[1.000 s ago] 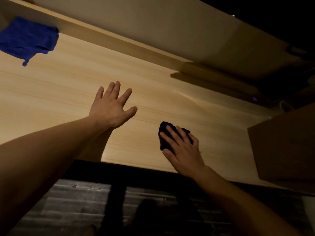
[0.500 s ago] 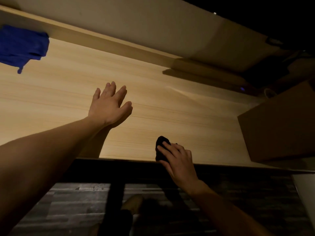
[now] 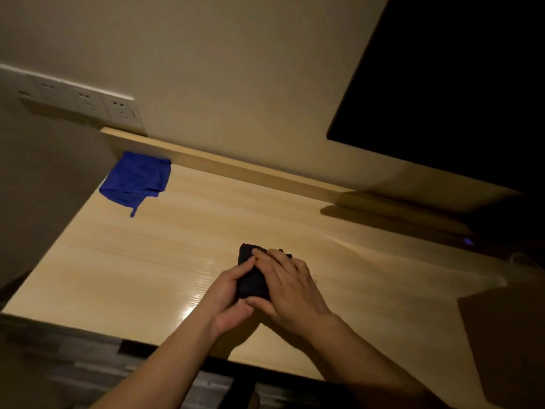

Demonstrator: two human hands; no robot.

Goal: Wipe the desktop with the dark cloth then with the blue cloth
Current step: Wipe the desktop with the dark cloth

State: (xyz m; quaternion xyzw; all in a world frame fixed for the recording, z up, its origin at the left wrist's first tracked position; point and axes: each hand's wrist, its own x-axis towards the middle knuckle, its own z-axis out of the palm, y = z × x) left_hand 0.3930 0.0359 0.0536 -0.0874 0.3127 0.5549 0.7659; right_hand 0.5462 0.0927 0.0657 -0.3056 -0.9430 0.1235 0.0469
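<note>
Both hands grip the dark cloth (image 3: 253, 278) above the desktop (image 3: 165, 261): the left hand (image 3: 228, 296) clasps its near side, the right hand (image 3: 290, 286) covers the far side. No writing is readable. A second ago the left hand lay flat, apart. The blue cloth (image 3: 137, 180) lies at the far left corner.

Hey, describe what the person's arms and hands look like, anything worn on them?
Both forearms are bare right down to the frame edge, no sleeves showing. The left hand and right hand wear no gloves, and no watch, bracelet or ring is visible, though the dim light could hide small details.
</note>
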